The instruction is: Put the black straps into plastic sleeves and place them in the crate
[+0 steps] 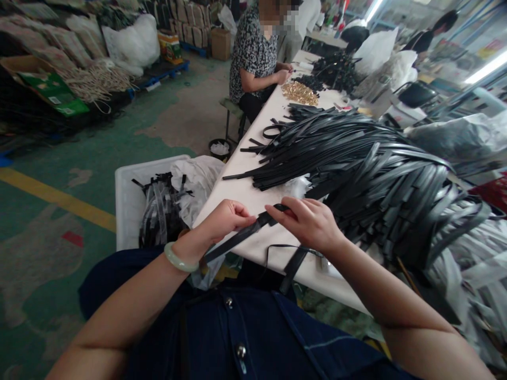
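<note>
Holds a black strap (233, 241) over the near edge of the table (241, 195), pinched between thumb and fingers of the left hand (221, 220) and clasped toward the far end in the right hand (312, 222). Seems light, thin and pliable, perhaps slightly springy and slick, hardly fragile. Best gripped across the flat faces, close to the fold.
</note>
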The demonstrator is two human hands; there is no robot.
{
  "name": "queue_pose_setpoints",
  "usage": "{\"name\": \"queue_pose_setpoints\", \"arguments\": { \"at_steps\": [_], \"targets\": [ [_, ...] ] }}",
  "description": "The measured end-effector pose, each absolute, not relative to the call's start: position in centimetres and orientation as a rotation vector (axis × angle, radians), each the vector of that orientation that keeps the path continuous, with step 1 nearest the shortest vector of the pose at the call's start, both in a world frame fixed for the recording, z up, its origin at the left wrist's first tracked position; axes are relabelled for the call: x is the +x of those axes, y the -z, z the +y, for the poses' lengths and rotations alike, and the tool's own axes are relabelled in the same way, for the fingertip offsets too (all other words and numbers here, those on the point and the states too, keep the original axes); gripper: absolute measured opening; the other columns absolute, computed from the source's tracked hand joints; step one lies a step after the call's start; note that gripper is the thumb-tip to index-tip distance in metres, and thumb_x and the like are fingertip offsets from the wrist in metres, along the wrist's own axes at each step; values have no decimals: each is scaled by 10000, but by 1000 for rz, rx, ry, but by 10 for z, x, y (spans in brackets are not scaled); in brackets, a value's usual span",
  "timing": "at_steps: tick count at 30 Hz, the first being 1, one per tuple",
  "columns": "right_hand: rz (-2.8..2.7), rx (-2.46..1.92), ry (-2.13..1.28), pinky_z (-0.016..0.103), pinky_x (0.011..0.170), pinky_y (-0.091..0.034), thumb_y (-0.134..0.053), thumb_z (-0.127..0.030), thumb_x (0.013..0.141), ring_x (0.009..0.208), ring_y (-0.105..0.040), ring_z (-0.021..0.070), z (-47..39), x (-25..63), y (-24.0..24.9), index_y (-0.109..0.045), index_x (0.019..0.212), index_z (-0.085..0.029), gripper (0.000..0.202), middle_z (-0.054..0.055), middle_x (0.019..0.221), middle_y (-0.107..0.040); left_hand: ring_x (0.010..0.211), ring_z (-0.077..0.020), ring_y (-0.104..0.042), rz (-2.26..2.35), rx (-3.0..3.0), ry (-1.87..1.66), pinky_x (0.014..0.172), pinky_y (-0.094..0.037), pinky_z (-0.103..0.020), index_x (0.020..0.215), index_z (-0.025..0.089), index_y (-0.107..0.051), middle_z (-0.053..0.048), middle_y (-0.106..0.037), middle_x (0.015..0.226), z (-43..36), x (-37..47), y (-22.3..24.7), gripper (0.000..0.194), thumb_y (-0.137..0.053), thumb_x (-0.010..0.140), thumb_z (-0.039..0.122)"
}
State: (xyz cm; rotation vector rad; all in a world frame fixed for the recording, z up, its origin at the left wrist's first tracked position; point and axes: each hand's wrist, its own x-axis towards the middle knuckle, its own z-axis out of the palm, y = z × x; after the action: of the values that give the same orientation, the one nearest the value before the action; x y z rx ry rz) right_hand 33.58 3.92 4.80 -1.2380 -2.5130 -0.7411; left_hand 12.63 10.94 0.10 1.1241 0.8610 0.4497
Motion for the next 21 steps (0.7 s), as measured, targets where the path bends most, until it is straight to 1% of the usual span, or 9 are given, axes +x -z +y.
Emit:
{"name": "queue_pose_setpoints", "arguments": {
  "at_steps": [2,4,7,10,12,15,18,20,21],
  "targets": [
    [-2531,-1205,656,247,559,-366,-454,-182,948,588,-524,111,35,323,-45,-674,1112,-237,280,34,800,-647,423,-53,-419,821,1069,-469,435,-262,-188,543,110,-572,15,-541,465,109,130,-3,451,-842,509,469],
    [-2543,-1217,575,249,567,-383,-437,-161,947,610,-546,116,32,319,-39,-657,1142,-188,295,51,847,-658,405,-40,-393,799,1023,-484,423,-252,-181,524,110,-557,35,-506,437,110,131,-3,462,-857,487,459],
    [-2492,-1345,506,255,598,-424,-454,-147,933,674,-593,131,32,329,-27,-588,1244,-149,339,76,987,-677,440,-62,-475,828,993,-482,437,-310,-179,567,98,-600,-12,-605,510,111,126,0,443,-869,472,437],
    [-2415,-1392,505,266,657,-460,-494,-143,915,760,-630,154,36,343,-20,-634,1158,-153,281,65,990,-701,547,-126,-605,880,967,-461,499,-407,-205,600,94,-626,-92,-702,650,113,122,0,433,-873,468,424],
    [-2418,-1258,536,271,711,-475,-503,-120,906,827,-641,163,39,343,-18,-667,1082,-165,245,55,975,-714,573,-150,-634,889,961,-449,522,-437,-220,594,94,-625,-104,-712,660,112,123,-1,433,-877,460,419],
    [-2417,-1044,480,290,802,-482,-532,-105,890,921,-637,174,39,336,-17,-669,1101,-180,263,62,1041,-709,566,-157,-640,875,971,-438,545,-460,-238,598,97,-627,-91,-706,632,111,126,-2,426,-871,471,422],
    [-2197,-1171,188,326,818,-485,-600,-202,872,907,-632,188,34,334,-11,-697,1072,-241,226,55,1028,-708,536,-141,-618,923,1020,-460,520,-434,-225,591,100,-618,-77,-693,610,111,121,0,417,-861,485,422],
    [-1784,-1418,-238,312,695,-504,-613,-360,865,768,-623,177,30,337,-2,-729,965,-228,202,70,906,-706,533,-139,-607,963,1046,-505,517,-423,-223,586,106,-612,-67,-681,595,111,114,2,411,-851,494,427],
    [-1572,-1505,-462,292,588,-494,-566,-455,876,653,-597,160,29,338,4,-737,882,-199,308,78,803,-689,539,-139,-604,973,1065,-527,525,-424,-226,587,109,-613,-61,-676,592,111,110,2,403,-843,504,430]
  ]
}}
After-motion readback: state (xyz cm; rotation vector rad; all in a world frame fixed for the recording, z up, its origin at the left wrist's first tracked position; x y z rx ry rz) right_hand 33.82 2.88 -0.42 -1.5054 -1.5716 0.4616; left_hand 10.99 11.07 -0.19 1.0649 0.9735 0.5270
